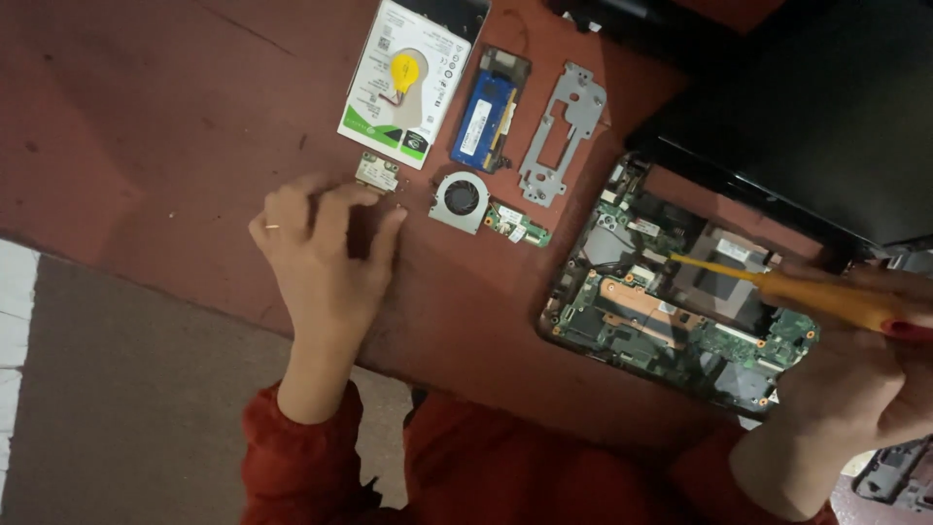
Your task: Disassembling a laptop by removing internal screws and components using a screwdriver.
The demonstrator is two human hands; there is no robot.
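- Left hand: palm down on the dark red-brown desk, fingers curled loosely and spread, holding nothing; fingertips rest just beside the small square green wireless card, which lies in the middle of the desk.
- Right hand: closed around the yellow-orange plastic handle of a screwdriver; the shaft points left, its tip over the upper part of the board.
- Work piece: opened black laptop base with its green motherboard and copper heat pipe exposed, lying at the right side of the desk near the front edge; the black lid lies open behind it.
- Removed parts, in a row toward the far edge: silver hard drive with white label and a yellow coin cell resting on it; blue memory module; grey stamped metal bracket; small round black-and-silver fan; narrow green daughter board.
- Risk: the driver tip may slip off a screw and gouge traces or small components, since the left hand does not brace the base.
- Risk: the base sits near the front edge; downward pressure could shift it.
- Risk: the left hand's fingers could nudge the wireless card or scatter tiny screws, if any lie there; I cannot tell.
- Risk: the coin cell may roll off the drive if the desk is jolted.
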